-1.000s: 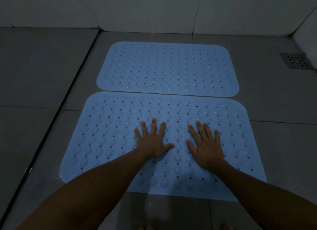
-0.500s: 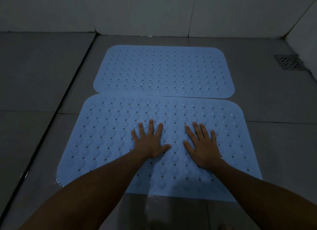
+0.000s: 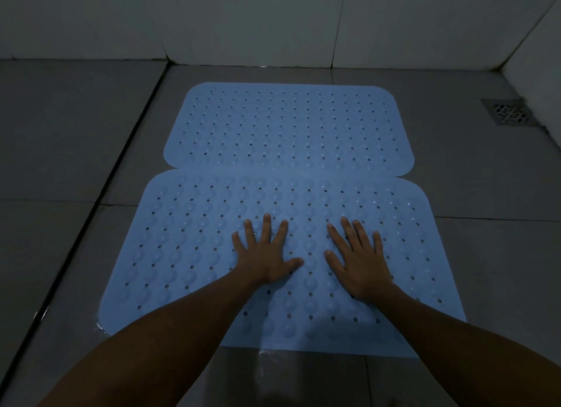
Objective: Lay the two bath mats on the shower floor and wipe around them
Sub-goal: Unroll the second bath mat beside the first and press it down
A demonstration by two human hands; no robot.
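Both bath mats are the same pale blue, the far mat [image 3: 288, 127] in the upper middle of the frame and the near mat [image 3: 212, 255] below it, each covered in a regular grid of small dark holes and raised round bumps. The floor [image 3: 69, 139] is plain grey tile with dark grout lines, the wall [image 3: 243, 21] is off-white tile, and the drain cover [image 3: 507, 111] at upper right is grey metal with a perforated pattern.

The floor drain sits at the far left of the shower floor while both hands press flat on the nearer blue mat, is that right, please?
Not quite: the floor drain is at the far right, by the right wall, as the head view shows. The rest holds: the left hand and right hand both press flat on the nearer blue mat.
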